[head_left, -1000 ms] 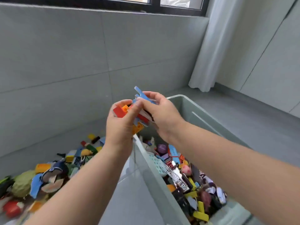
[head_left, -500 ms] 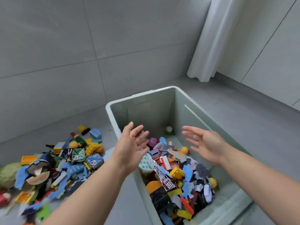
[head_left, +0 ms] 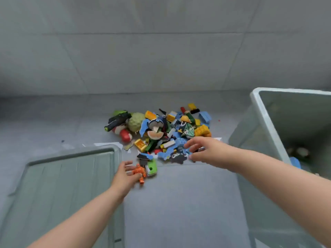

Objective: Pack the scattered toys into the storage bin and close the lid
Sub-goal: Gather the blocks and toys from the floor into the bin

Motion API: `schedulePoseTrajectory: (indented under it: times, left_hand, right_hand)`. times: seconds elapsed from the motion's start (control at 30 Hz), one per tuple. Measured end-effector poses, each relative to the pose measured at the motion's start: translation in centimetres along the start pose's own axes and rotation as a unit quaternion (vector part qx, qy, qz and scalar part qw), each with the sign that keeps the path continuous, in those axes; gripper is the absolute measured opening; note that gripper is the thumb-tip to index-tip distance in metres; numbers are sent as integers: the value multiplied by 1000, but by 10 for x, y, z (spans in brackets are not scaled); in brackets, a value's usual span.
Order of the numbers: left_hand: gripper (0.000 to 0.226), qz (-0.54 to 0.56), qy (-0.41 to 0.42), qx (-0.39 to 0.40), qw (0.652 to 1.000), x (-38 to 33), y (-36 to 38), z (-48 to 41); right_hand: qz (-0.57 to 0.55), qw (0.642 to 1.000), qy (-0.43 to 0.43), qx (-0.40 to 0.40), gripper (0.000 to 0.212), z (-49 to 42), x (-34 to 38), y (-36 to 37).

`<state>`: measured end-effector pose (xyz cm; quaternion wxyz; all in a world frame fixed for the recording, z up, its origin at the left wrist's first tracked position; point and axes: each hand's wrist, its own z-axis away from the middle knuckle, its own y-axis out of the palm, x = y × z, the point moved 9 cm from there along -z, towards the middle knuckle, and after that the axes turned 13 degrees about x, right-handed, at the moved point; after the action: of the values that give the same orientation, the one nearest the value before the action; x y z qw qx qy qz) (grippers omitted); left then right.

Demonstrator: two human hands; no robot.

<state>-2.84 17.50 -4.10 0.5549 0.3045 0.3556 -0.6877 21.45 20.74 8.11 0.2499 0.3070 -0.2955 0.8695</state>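
Observation:
A pile of scattered toys (head_left: 161, 131) lies on the grey floor by the wall: bricks, blue flat pieces, a green ball, a black blaster. My left hand (head_left: 124, 175) reaches the pile's near edge, and its spread fingers and thumb touch an orange toy figure (head_left: 140, 172) beside a green block (head_left: 152, 168). My right hand (head_left: 204, 151), blurred, hovers with loosely spread fingers over the blue pieces (head_left: 176, 149) and holds nothing. The pale green storage bin (head_left: 265, 122) stands at the right, its inside mostly out of view. Its lid (head_left: 59, 185) lies flat on the floor at the left.
A grey tiled wall (head_left: 161, 51) rises right behind the pile. Bare floor (head_left: 179, 203) stretches between the lid and the bin, under my forearms. White paper scraps (head_left: 107, 144) lie by the lid's far corner.
The toys held above the bin were let go into it. The view swung left from the bin to the pile, and both empty hands moved down to the toys.

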Motion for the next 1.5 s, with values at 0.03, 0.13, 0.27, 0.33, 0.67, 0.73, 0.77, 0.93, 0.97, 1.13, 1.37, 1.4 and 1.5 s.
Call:
schedulePoseTrajectory:
  times: [0.03,0.13,0.27,0.33,0.67,0.73,0.77,0.93,0.97,1.13,1.37,1.4,1.5]
  left_hand:
    - [56,-61,6,-3,998,4,-9,-6]
    - [94,-223,22,41,974,11,-15,-32]
    - [124,-320,11,75,944,39,-2,-63]
    - [122,-336,7,48,941,45,4,-72]
    - [28,-298,42,79,950,38,10,-59]
    - [35,-133,15,79,988,57,-1,-62]
    - [45,-49,10,75,996,69,-4,-65]
    - [56,211,-2,116,971,80,11,-68]
    - [66,254,-10,137,957,79,16,-67]
    - [23,343,-23,108,933,91,11,-68]
    - [12,395,-10,89,915,97,3,-55]
    - [12,403,-10,92,910,95,2,-53]
    - [18,417,-11,103,903,93,2,-51]
  right_hand:
    - [33,999,14,15,34,-23,-5,17]
    - [66,996,41,43,55,-84,-28,69]
    - [17,998,58,-17,83,-151,-59,124]
    - [-63,991,45,-113,74,-173,-63,131]
    - [-72,951,156,-255,69,-159,-113,115]
    - [-160,941,159,-253,49,-139,-139,122]
    - [-216,933,147,-247,41,-131,-148,131]
    - [-384,897,-1,-219,29,-121,-111,170]
    - [-382,902,-32,-197,30,-125,-93,175]
    - [-192,952,-79,-224,12,-154,-42,148]
    - [359,926,-8,-117,58,-241,-19,150]
    - [390,912,-18,-130,51,-242,-18,152]
    - [428,889,-39,-161,40,-233,-25,151]
